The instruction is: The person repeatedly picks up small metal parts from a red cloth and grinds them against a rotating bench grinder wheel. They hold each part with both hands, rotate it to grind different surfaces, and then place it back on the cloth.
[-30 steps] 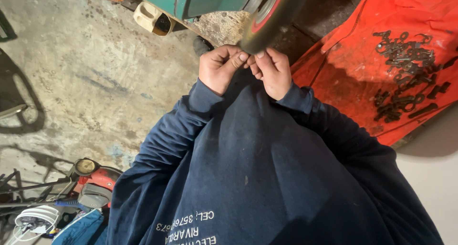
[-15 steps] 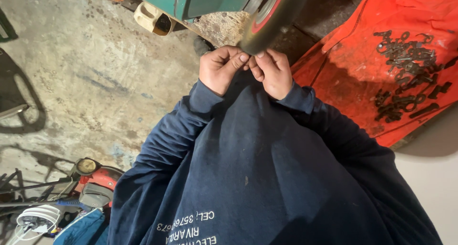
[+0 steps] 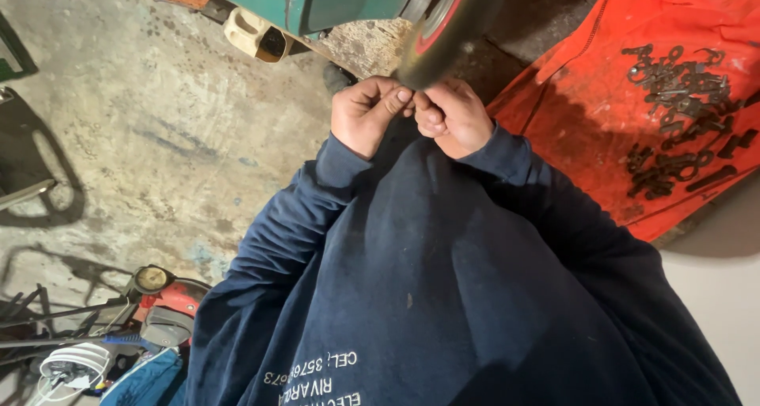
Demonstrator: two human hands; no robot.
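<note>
No packages, signs or screens show; the only lettering is a white print (image 3: 313, 378) low on the front of the dark blue sweatshirt (image 3: 443, 295), seen upside down at the bottom edge.

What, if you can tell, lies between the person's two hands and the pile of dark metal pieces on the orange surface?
In the head view, only bare orange surface lies between the right hand, pressed against the left hand, and the dark metal pieces. Nothing else lies there.

Whatever the pinched fingers (image 3: 400, 99) grip at the blurred wheel (image 3: 455, 26) stays hidden.
</note>
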